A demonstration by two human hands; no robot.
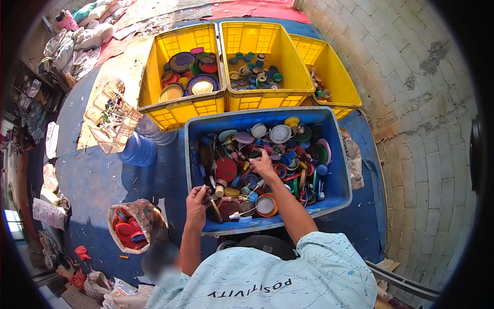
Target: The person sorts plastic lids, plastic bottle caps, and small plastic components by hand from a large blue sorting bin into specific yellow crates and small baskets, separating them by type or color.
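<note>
A large blue bin [334, 206] full of mixed plastic lids and caps lies in front of me. Over the middle of the pile is my right hand [263, 166], its fingers bent among the pieces; what they touch is too small to make out. At the bin's left front edge my left hand [197, 200] is closed, thumb and fingers pressed together near a dark round lid [214, 210]; whatever it holds is unclear. A dark red lid [226, 169] lies between the hands, and an orange-rimmed white lid [265, 205] sits near the front wall.
Behind the bin stand three yellow crates, the left [182, 110] with large lids, the middle [267, 98] and right [350, 95] with small caps. To the left are a pale basket [123, 129], a blue round container [138, 150] and a sack [154, 219] of red lids. A block wall rises at right.
</note>
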